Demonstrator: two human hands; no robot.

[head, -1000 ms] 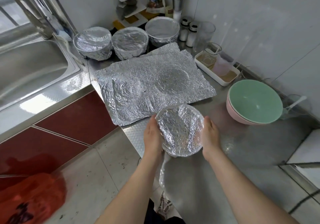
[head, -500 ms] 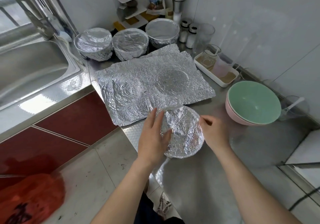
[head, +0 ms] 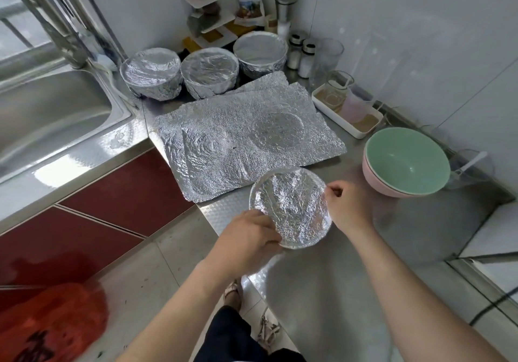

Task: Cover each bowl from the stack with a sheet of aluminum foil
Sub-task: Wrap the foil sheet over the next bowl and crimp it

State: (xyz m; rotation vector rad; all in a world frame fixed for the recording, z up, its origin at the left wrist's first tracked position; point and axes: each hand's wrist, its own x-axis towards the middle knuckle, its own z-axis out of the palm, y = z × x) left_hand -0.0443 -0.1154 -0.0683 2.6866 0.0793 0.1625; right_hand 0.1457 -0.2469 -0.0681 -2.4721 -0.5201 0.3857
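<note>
Bowl under foil (head: 290, 207): near edge of steel counter (head: 420, 235), just in front of spare foil sheets (head: 241, 126). L hand (head: 246, 235): lay flat across the top half a sec ago, now at near-left rim, fingers curled round foil edge. R hand (head: 347, 207): curled, pinching right rim. We judge final crimping, cover approx done. Back row: 3 wrapped bowls (head: 208, 71). Stack: green bowl (head: 406, 159) in pink bowl (head: 375, 182), both uncovered.
</note>
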